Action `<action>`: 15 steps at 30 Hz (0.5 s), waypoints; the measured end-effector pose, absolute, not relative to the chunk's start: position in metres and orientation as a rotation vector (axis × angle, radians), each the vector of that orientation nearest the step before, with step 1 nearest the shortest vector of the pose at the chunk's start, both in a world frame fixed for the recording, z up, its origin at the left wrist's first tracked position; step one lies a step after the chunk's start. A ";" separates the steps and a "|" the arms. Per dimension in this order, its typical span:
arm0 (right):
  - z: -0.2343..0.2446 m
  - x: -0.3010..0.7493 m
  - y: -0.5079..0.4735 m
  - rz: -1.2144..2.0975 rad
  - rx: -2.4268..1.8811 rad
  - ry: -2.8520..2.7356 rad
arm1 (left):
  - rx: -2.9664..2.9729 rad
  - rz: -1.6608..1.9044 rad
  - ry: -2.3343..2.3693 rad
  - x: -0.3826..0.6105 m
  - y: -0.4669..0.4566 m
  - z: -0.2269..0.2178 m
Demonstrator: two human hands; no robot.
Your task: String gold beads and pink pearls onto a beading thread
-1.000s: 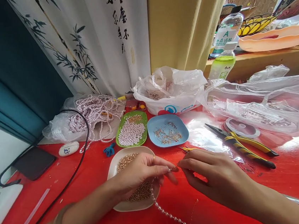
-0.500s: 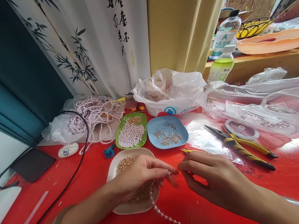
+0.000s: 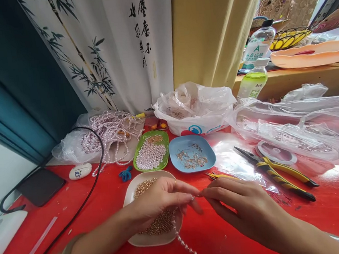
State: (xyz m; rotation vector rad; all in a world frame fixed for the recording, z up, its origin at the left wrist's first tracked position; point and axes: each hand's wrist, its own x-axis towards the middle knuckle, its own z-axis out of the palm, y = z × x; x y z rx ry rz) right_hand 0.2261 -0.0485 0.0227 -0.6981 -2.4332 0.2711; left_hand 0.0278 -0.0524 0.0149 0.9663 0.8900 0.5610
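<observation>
In the head view my left hand (image 3: 169, 195) is closed in a pinch on one end of a bead strand (image 3: 186, 244), which hangs down over the red tabletop. Fingertips of my right hand (image 3: 234, 199) are pressed together against those of the left; what lies between them is too small to make out. Behind and beneath my left hand stands a cream dish (image 3: 135, 239) of gold beads (image 3: 160, 224). Farther back are a green tray (image 3: 137, 166) of pearl beads (image 3: 150, 155) and a blue tray (image 3: 174, 142) with small metal pins (image 3: 192, 159).
Yellow-black pliers (image 3: 279, 176) lie at the right, by a clear spool (image 3: 277, 153) and plastic bags (image 3: 294, 130). Pearl strands (image 3: 106, 129) are heaped at back left. A black cable (image 3: 83, 200) crosses the left side near a phone (image 3: 41, 186). Bottles (image 3: 254, 81) stand back right.
The view has tilted slightly, so everything sits a little lower. My right fingertips have come into contact with my left ones. The bead strand hangs lower in the picture.
</observation>
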 end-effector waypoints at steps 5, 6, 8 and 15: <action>0.021 0.227 -0.048 0.168 -0.710 -2.440 | 0.936 0.606 0.905 0.030 -0.053 0.016; 0.021 0.227 -0.049 0.158 -0.717 -2.435 | 0.931 0.609 0.906 0.030 -0.053 0.016; 0.021 0.227 -0.049 0.152 -0.723 -2.428 | 0.928 0.605 0.901 0.030 -0.053 0.016; 0.022 0.226 -0.049 0.209 -0.691 -2.416 | 0.937 0.629 0.957 0.030 -0.053 0.017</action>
